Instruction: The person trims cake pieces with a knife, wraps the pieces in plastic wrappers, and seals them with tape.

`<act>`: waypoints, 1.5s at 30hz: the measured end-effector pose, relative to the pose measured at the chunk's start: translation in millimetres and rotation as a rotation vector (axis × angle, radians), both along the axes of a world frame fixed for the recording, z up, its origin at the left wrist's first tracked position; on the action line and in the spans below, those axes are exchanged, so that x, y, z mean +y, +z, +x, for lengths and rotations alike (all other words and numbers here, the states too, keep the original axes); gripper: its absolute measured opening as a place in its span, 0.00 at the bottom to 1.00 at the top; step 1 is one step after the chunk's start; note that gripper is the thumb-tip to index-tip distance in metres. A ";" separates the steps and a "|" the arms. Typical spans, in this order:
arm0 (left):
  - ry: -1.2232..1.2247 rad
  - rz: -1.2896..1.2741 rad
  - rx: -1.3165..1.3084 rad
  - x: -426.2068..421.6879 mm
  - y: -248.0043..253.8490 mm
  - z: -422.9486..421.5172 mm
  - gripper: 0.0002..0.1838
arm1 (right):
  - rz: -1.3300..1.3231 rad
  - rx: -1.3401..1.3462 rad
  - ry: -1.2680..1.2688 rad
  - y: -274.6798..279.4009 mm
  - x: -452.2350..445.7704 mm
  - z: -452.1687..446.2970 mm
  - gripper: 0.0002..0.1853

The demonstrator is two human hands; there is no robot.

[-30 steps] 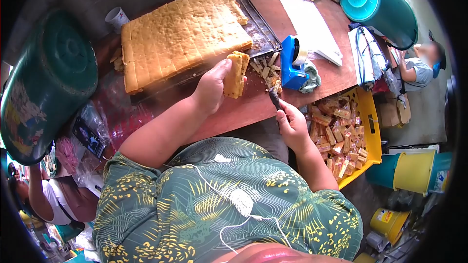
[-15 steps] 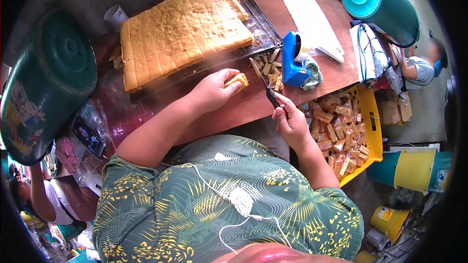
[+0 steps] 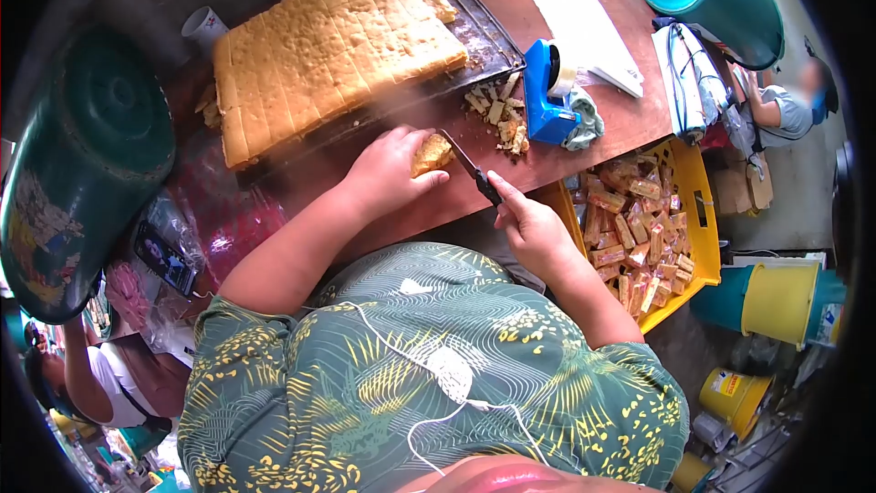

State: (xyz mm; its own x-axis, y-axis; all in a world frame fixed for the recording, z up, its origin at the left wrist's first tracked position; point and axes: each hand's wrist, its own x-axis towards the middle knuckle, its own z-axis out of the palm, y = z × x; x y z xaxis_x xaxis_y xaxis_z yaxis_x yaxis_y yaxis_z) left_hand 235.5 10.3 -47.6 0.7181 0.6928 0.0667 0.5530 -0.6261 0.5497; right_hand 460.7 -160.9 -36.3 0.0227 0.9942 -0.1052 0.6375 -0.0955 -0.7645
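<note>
A piece of golden cake [image 3: 432, 155] is gripped in my left hand [image 3: 392, 168], just above the table's near side. My right hand [image 3: 531, 226] is closed around the dark handle of a knife [image 3: 475, 170]. The blade points up and left, its tip at the cake piece; I cannot tell whether it cuts in. Beyond my left hand lies a large sheet of cake [image 3: 338, 46], scored into strips, on a dark baking tray [image 3: 485, 26]. Cake trimmings [image 3: 500, 113] are heaped past the knife, beside the blue tape dispenser [image 3: 551, 100].
A yellow crate [image 3: 701, 210] of wrapped bars [image 3: 639, 236] stands at right. White sheets [image 3: 584, 27] lie on the brown table [image 3: 613, 123]. A green bin [image 3: 100, 173] is at left, a teal one [image 3: 721, 5] at upper right. Other people are at both sides.
The knife has swung from the trimmings to the cake piece, and my right hand has moved left and up. My left hand has turned the piece and shifted slightly left.
</note>
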 end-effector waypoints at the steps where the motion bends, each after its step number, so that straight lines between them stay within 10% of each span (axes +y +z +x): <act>1: -0.005 0.026 -0.019 -0.7 -4.5 -0.5 0.38 | -0.003 -0.022 0.012 0.9 -0.3 -0.7 0.39; 11: 0.004 0.083 -0.056 -3.6 -7.4 -0.9 0.35 | -0.028 -0.486 0.054 -7.1 -1.0 -20.0 0.34; 14: 0.006 0.001 -0.081 -3.8 -3.1 -0.2 0.32 | -0.015 -0.035 -0.003 -20.8 4.1 -1.3 0.32; 16: 0.026 -0.118 -0.095 -4.0 3.4 0.1 0.31 | -0.460 0.465 -0.200 20.6 10.3 5.1 0.28; 30: -0.063 -0.448 0.016 -14.6 18.8 11.4 0.23 | -0.037 0.149 -0.177 9.2 -11.4 -5.1 0.33; 34: -0.030 -1.201 -0.616 -5.4 -1.6 1.1 0.24 | 0.244 0.051 -0.122 7.0 -9.7 -1.1 0.27; 45: 0.116 -1.476 -1.013 -8.6 21.2 -7.0 0.36 | 0.495 -0.213 0.103 9.0 -6.8 -12.3 0.27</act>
